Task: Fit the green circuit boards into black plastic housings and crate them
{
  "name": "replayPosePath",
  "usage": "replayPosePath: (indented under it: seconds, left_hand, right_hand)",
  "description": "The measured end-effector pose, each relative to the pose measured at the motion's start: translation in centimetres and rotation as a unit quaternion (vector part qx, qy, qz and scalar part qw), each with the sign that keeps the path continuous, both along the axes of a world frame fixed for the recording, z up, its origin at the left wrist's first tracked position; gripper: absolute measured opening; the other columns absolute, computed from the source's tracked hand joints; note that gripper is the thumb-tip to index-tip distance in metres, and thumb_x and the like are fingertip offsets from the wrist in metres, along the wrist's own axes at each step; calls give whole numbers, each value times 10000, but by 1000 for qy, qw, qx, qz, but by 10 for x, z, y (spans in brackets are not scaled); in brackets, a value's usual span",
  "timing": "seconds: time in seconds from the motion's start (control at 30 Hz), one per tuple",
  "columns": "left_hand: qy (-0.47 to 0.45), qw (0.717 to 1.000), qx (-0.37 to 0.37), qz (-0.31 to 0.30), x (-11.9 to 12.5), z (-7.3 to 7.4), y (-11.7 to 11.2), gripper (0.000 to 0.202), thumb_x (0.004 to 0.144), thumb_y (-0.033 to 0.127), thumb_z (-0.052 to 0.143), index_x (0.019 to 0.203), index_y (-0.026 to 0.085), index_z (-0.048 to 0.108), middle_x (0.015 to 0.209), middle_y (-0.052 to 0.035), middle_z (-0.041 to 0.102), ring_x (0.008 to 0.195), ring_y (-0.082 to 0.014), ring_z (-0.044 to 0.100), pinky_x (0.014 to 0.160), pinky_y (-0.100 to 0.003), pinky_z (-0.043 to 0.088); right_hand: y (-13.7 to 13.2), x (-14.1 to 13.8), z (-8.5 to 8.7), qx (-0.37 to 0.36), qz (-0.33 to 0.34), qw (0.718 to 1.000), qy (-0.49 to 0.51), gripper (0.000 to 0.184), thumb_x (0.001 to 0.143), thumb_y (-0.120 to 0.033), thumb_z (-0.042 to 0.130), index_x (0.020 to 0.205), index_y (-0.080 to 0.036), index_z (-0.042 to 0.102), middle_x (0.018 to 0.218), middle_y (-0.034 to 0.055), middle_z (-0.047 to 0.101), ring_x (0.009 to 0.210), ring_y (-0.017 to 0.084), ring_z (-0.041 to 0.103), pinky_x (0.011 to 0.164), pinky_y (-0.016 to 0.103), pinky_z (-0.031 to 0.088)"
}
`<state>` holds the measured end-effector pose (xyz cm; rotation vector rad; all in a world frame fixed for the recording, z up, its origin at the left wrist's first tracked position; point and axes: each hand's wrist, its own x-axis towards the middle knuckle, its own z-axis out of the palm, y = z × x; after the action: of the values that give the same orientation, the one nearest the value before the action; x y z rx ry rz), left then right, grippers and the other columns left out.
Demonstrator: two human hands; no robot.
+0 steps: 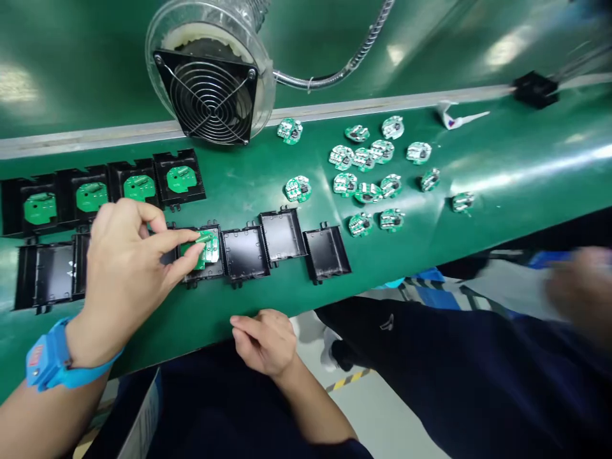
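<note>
My left hand (127, 268), with a blue wrist strap (50, 360), pinches a small green circuit board (206, 247) with thumb and forefinger. It holds the board over an open black plastic case (205, 271) in the near row. My right hand (265, 341) rests loosely curled at the table's near edge and holds nothing that I can see. Three empty black cases (282, 236) lie to the right of the one under the board. More empty cases (45, 274) lie to its left.
A far row of black cases (138, 185) holds green boards. Several loose round boards (368, 172) lie scattered to the right on the green table (502, 166). A caged fan (210, 89) stands behind. Another person's blurred hand (581, 290) is at the right edge.
</note>
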<state>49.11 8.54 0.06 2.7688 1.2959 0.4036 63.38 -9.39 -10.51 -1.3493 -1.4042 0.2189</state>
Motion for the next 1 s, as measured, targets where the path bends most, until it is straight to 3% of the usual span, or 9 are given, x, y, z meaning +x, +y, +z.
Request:
replayPosePath:
  seconds: [0.23,1.0]
  left_hand:
    - [77,996,30,-25,-2,-24,-5,198,928,382,646,919,244,787,920,-95,571,841,-241,509,684,-385,380]
    - [94,995,-10,-8,-7,-42,-5,179,947,367,612,945,263,757,939,-96,581,854,-249,521,671,-380,382]
  right_hand:
    - [0,2,-2,-16,14,1000,11,149,978,-202,562,1050,-174,689,685,4,707,515,119,575,527,267,483]
    - [-2,3,-4,-40,36,998,24,167,957,-160,580,1084,-157,688,663,5,683,515,126,587,516,276,491]
